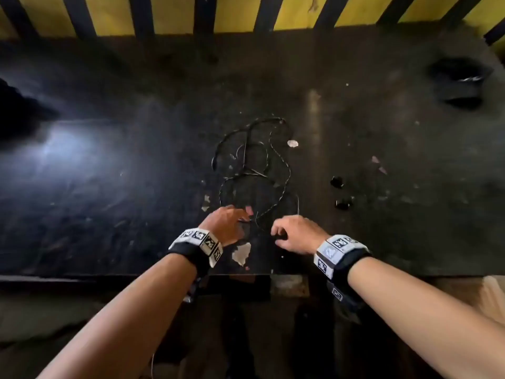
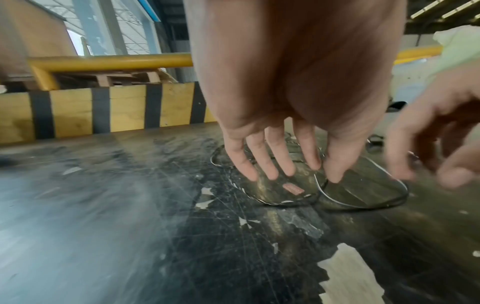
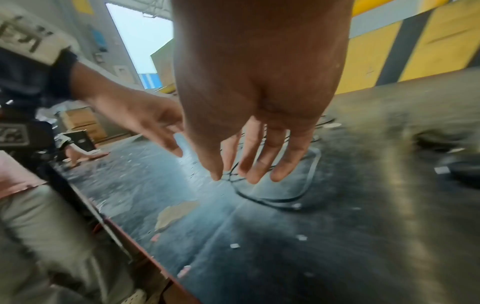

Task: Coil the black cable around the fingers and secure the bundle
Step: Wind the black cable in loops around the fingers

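A thin black cable point(image 1: 254, 165) lies in loose tangled loops on the middle of the dark worn table point(image 1: 109, 187). My left hand point(image 1: 240, 217) is over the near end of the loops. In the left wrist view its fingers point(image 2: 272, 164) point straight down, with the tips at the cable point(image 2: 345, 202). It grips nothing that I can see. My right hand point(image 1: 278, 236) hovers just right of it with loosely bent fingers. The right wrist view shows those fingers point(image 3: 259, 164) relaxed above a cable loop point(image 3: 280, 199), holding nothing.
Two small black pieces point(image 1: 336, 181) point(image 1: 343, 203) lie right of the cable. A dark bundle point(image 1: 460, 83) sits at the far right. A yellow and black striped barrier point(image 1: 169, 15) stands behind the table. A chipped pale patch point(image 1: 241, 253) is near the front edge.
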The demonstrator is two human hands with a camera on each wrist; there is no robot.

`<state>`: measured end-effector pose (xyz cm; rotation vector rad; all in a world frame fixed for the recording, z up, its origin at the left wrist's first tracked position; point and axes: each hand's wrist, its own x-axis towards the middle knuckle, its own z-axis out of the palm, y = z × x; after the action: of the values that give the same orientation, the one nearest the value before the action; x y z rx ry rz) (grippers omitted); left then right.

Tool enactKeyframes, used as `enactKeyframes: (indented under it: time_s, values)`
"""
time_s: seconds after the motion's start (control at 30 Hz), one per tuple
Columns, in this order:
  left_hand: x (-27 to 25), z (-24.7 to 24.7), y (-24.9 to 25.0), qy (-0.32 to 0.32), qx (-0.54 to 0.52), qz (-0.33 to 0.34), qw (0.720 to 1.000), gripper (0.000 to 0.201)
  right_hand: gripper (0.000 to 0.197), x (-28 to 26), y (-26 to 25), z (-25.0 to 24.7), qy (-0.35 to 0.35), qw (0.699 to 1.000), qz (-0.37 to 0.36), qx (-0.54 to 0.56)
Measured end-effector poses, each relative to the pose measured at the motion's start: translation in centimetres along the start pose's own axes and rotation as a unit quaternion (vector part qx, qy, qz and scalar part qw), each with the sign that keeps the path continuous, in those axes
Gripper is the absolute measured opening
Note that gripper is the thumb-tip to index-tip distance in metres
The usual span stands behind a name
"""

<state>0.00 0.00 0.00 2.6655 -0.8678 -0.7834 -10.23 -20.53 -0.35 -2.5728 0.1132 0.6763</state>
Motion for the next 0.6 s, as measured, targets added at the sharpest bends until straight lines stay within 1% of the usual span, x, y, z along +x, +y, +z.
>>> enactKeyframes:
  time_s: [0.03, 0.13, 0.2, 0.27, 0.37, 0.43, 0.5, 0.53, 0.6]
  values:
    - [0.9, 0.3, 0.2, -0.001, 0.001, 0.011, 1.0, 0.042, 0.028, 1.1, -0.6, 0.6, -0.001, 1.0, -0.006, -0.005]
    - [2.3, 0.7, 1.1, 0.009, 0.046, 0.039, 0.998, 0.051, 0.035, 3.0, -2.3, 2.5, 0.046, 0.999, 0.018, -0.017]
    - [3.1, 1.9, 1.0, -0.005, 0.075, 0.044, 0.996, 0.058, 0.033, 3.7, -2.3, 4.5, 0.078, 0.996, 0.038, -0.021]
    - [3.9, 2.7, 0.7, -0.027, 0.107, 0.047, 0.993, 0.061, 0.025, 4.1, -1.6, 6.0, 0.118, 0.992, 0.052, -0.013]
    - [4.4, 3.4, 0.1, -0.029, 0.154, 0.072, 0.985, 0.052, 0.016, 4.5, -1.3, 7.2, 0.142, 0.988, 0.049, -0.023]
    - [4.2, 3.7, -0.5, 0.009, 0.166, 0.096, 0.982, 0.04, 0.015, 4.5, -1.0, 7.4, 0.153, 0.987, 0.023, -0.05]
    - [3.8, 3.6, -1.0, 0.046, 0.17, 0.12, 0.977, 0.028, 0.012, 4.4, -0.9, 6.6, 0.177, 0.982, -0.003, -0.06]
    - [3.5, 3.3, -1.2, 0.053, 0.157, 0.128, 0.978, 0.027, 0.01, 4.3, -0.8, 5.9, 0.196, 0.978, -0.017, -0.062]
    - [2.8, 2.5, -1.1, 0.034, 0.089, 0.128, 0.987, 0.029, 0.008, 4.4, -0.6, 3.6, 0.222, 0.971, -0.047, -0.074]
